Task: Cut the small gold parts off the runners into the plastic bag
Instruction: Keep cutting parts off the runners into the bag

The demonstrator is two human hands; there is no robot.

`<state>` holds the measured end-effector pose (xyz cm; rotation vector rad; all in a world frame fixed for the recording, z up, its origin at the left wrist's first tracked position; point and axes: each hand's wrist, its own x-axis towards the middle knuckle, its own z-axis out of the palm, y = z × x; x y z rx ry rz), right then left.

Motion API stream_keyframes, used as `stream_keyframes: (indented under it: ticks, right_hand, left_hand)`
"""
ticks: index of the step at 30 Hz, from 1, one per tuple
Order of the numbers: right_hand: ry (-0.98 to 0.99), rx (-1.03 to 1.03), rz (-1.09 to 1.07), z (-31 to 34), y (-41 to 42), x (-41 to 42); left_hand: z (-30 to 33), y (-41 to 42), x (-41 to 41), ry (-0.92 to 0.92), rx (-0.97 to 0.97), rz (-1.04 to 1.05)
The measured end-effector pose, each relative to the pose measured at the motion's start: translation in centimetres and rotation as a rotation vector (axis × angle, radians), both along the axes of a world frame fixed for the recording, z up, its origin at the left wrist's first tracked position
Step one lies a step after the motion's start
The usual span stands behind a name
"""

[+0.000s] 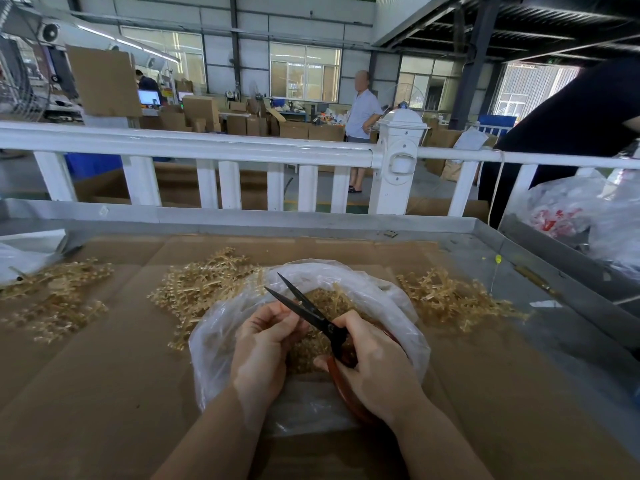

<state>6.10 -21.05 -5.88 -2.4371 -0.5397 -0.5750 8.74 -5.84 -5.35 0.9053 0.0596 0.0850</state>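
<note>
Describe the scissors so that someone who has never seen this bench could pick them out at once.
Start at the brown cardboard sheet covering the bench, then find the clear plastic bag of small gold parts at its middle. Over the bag's mouth, the right hand holds the black-bladed scissors with red-brown handles, blades parted. They are the only dark metal tool among pale gold runners.

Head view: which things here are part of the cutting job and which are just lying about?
In the job:
- black-bladed scissors with red handles, blades open, gripped by the right hand
- clear plastic bag holding cut gold parts
- left hand, fingers curled over the bag
- heaps of gold plastic runners on the brown cardboard sheet

Lying about:
- white railing
- crumpled bags with red print
</note>
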Motion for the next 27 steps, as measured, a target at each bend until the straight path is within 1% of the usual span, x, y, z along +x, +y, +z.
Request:
stream_keyframes:
  ticks: [27]
  right_hand:
    - [-0.042,-0.034,-0.014,-0.26,0.05,0.22]
  left_hand:
    - [-0.16,-0.08,0.11,-0.028,0.016,0.013]
